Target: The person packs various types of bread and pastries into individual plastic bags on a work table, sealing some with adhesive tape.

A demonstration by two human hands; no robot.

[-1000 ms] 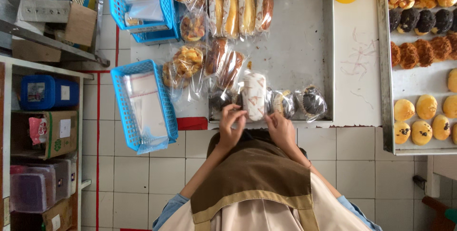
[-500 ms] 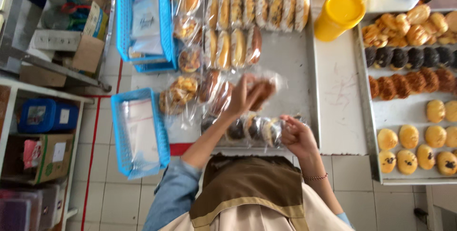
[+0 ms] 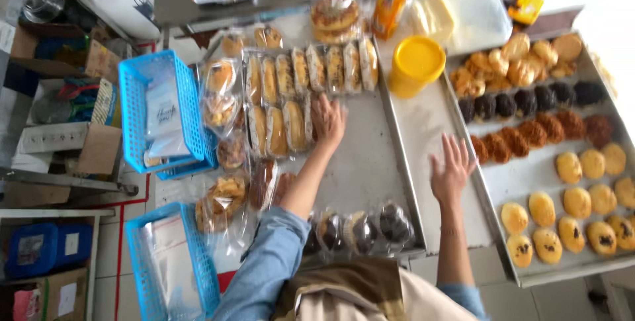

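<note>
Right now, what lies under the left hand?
The left hand rests on a clear-bagged bun at the row's end, on the metal tray. Its palm hides what lies beneath.

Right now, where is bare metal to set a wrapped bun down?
Free: the tray between the left hand and wrapped dark buns; the strip between yellow tub and right hand. Crowded: wrapped loaves, right pastry tray.

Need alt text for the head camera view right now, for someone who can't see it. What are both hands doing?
The left hand rests on bagged oblong buns lined up on a metal tray. The right hand, open and empty, hovers beside a baking tray of unwrapped pastries; a yellow tub and blue baskets stand around.
</note>
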